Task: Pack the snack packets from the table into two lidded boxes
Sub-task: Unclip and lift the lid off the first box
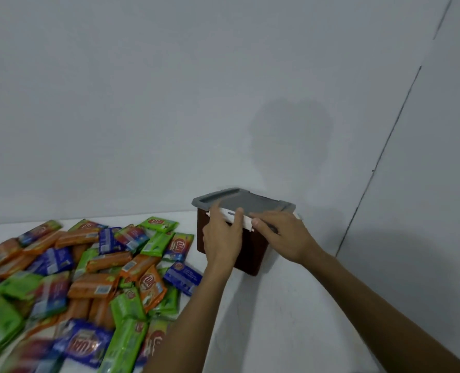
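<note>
A dark brown box (pixel 251 254) with a grey lid (pixel 246 201) stands on the white table near the back wall. A white latch (pixel 230 214) runs along its near edge. My left hand (pixel 222 238) lies over the box's front, fingers curled on the latch. My right hand (pixel 282 235) grips the near right edge of the lid, thumb at the latch's end. A big heap of snack packets (pixel 83 278) in orange, green and blue covers the table to the left. Only one box is in view.
The white table (pixel 290 305) runs into a corner of grey walls (pixel 223 90) behind and to the right of the box. Bare tabletop lies in front of and to the right of the box.
</note>
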